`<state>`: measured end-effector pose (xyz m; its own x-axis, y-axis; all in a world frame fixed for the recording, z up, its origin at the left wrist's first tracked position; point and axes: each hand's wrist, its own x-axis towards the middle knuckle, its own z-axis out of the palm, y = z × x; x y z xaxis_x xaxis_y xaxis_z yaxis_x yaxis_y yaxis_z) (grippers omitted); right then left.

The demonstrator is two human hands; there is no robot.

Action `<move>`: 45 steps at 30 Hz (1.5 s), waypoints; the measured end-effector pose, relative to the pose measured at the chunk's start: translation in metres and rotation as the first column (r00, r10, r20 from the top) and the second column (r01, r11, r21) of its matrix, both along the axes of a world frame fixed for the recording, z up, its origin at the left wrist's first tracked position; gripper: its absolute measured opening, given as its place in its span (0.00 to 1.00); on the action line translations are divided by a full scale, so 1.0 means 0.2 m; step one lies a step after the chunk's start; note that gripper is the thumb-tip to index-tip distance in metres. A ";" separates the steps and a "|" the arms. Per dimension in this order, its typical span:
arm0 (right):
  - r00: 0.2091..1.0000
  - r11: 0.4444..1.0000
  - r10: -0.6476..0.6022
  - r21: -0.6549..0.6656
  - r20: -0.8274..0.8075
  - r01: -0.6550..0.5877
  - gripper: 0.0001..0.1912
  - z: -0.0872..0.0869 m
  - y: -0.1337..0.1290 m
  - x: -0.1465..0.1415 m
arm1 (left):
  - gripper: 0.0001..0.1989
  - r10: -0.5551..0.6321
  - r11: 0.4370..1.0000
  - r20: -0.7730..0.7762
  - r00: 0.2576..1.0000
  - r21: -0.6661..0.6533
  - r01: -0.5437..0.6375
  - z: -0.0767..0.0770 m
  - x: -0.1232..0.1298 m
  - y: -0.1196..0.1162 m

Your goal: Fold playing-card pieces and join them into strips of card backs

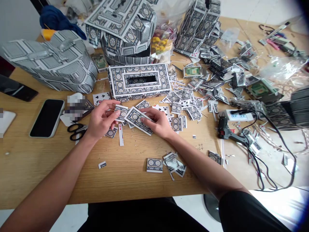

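While the left hand pinches a short card between thumb and fingers near the centre of the frame, the right hand grips a long card by its right end, thumb on top. The cards' facing ends lie close together, though I cannot tell whether they touch. A light pinch would seem best, as thin card creases easily; holding the borders parallel and the fingertips clear of the facing ends should keep any misfit visible. Below the short card, a narrow strip lies on the table; left of it are scissors and, farther left, a phone. At upper centre sits a slotted box in similar card patterns, and at right a glue gun. The right fingers' undersides are hidden, so whether they also grip a second card is unclear. The scissors' blades vanish near the left wrist, a pixelated patch masks something right of the phone, and a pale object is cut off by the left edge
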<state>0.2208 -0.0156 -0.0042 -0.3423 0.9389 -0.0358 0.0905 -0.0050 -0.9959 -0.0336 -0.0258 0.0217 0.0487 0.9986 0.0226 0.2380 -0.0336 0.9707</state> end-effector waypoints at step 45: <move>1.000 0.998 0.025 0.049 0.014 -0.026 0.22 0.00 0.00 0.00 | 0.18 -0.010 0.998 0.017 1.000 0.070 0.008 -0.02 0.00 0.02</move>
